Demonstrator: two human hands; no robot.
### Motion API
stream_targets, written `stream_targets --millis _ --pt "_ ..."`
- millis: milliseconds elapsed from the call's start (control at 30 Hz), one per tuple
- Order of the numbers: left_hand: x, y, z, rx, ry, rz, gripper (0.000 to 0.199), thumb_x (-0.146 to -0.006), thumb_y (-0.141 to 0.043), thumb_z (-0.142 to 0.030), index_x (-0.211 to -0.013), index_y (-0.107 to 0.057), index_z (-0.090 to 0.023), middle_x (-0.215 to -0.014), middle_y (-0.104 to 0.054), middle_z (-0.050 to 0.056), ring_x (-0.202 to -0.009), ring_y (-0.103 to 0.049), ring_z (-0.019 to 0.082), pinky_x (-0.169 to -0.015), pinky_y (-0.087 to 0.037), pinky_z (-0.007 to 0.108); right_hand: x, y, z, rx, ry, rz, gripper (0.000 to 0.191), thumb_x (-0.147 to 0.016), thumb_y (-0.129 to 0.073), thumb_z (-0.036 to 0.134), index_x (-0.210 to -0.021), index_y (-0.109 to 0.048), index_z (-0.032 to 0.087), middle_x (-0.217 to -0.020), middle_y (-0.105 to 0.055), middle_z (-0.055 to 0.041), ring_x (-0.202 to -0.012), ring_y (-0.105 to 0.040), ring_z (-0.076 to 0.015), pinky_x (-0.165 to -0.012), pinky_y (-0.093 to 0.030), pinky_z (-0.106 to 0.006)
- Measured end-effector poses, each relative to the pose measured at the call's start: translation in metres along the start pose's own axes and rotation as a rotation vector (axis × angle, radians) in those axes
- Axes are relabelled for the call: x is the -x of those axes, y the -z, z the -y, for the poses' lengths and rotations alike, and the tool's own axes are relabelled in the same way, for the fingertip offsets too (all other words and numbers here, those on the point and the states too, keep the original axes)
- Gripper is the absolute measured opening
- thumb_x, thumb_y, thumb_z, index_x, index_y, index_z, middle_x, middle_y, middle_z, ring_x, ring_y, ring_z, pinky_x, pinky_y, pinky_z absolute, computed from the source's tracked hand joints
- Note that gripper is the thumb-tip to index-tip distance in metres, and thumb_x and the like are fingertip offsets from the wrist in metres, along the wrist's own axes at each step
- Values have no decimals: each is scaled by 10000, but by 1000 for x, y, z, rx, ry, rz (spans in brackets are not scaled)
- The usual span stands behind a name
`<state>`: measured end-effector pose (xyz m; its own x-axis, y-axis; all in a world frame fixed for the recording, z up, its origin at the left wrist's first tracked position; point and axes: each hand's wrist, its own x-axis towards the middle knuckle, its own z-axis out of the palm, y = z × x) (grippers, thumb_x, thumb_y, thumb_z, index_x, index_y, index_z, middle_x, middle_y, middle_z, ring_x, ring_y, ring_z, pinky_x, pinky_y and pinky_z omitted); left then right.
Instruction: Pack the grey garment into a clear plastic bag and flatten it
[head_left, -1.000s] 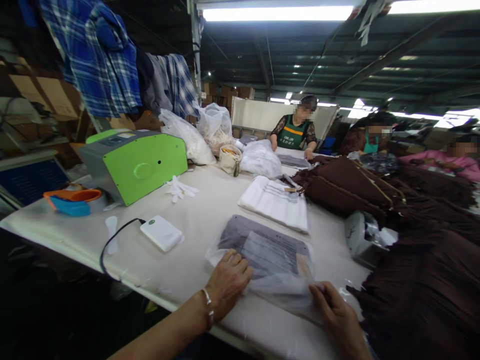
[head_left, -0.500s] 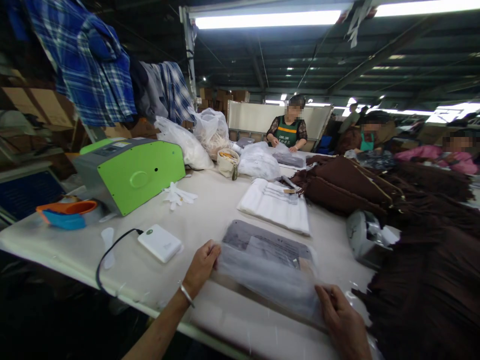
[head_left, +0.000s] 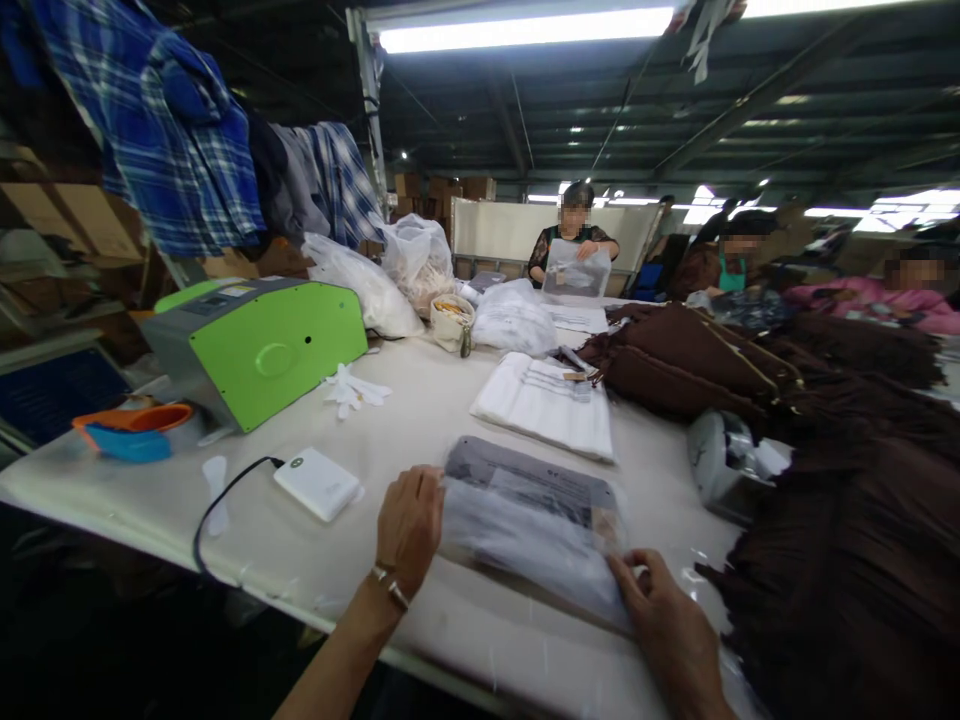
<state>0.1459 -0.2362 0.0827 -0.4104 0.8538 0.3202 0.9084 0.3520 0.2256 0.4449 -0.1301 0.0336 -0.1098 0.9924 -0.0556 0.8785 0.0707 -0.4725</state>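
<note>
A grey flat packet in a clear plastic bag (head_left: 525, 530) lies on the white table near its front edge. My left hand (head_left: 411, 525), with a bracelet at the wrist, has its fingers closed on the bag's left edge. At the lower right, my right hand (head_left: 664, 615) pinches the right edge of the bag between thumb and fingers. A stack of white bags (head_left: 551, 405) lies just behind the packet.
A green and grey machine (head_left: 281, 350) and a white device with a black cable (head_left: 319, 483) stand left. Brown fringed bags (head_left: 690, 360) and a tape dispenser (head_left: 727, 465) are right. Across the table, a person (head_left: 574, 235) holds up a clear bag.
My left hand has turned so its back faces up, and my right hand has shifted slightly left and up. The person opposite has lifted a bag upright.
</note>
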Motion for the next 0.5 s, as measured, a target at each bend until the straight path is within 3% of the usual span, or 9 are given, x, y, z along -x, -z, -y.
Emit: stream_targets --millis 67,133,167,233,300,400,500 --pt "18 -5 -25 140 -227 -106 248 -974 -353 -218 -1020 -597 -203 -1016 -648 82 -960 -598 216 -886 -464 384 1 -2 1 -22 4 -8 376 -830 -356 647 -949 -475 312 -704 -646 26 -727 -666 -258 -591 -358 -315" --pt "33 -19 -49 229 -471 -14 252 -939 -469 -288 -1164 -571 -235 -1170 -633 73 -1107 -565 232 -964 -443 406 0 -3 -1 -50 4 2 395 -827 -350 656 -974 -480 313 -727 -657 20 -753 -669 -263 -601 -367 -321" --pt "39 -29 -57 199 -559 36 437 -890 -556 -409 -1300 -490 -272 -1317 -568 67 -1236 -484 287 -1021 -398 485 -1 -3 -3 -56 -1 12 408 -823 -350 661 -988 -485 313 -728 -658 15 -762 -670 -269 -608 -373 -328" --pt "45 -49 -65 114 -611 75 758 -774 -641 -584 -1424 -339 -336 -1457 -450 53 -1335 -363 373 -1041 -325 613 -6 -1 -12 -61 -5 40 429 -813 -370 657 -1024 -501 306 -701 -649 9 -744 -666 -279 -623 -390 -349" --pt "43 -67 -61 29 -627 44 909 -701 -654 -674 -1459 -273 -350 -1487 -413 60 -1340 -335 418 -1026 -287 664 -17 4 -21 -116 4 24 458 -795 -418 629 -1067 -511 272 -697 -644 -5 -720 -658 -275 -660 -424 -372" --pt "38 -87 -51 -38 -724 -131 883 -728 -560 -737 -1463 -295 -324 -1445 -472 69 -1288 -406 408 -1041 -260 636 -42 13 -21 -387 25 -100 593 -769 -471 600 -1188 -484 181 -1009 -678 -113 -913 -655 -276 -818 -472 -388" --pt "38 -106 -49 -66 -708 -282 702 -797 -575 -623 -1421 -375 -371 -1379 -550 36 -1246 -469 361 -1079 -229 601 -70 14 3 -701 33 -98 709 -749 -511 588 -1276 -469 115 -1352 -526 -194 -1224 -520 -311 -1004 -416 -414"
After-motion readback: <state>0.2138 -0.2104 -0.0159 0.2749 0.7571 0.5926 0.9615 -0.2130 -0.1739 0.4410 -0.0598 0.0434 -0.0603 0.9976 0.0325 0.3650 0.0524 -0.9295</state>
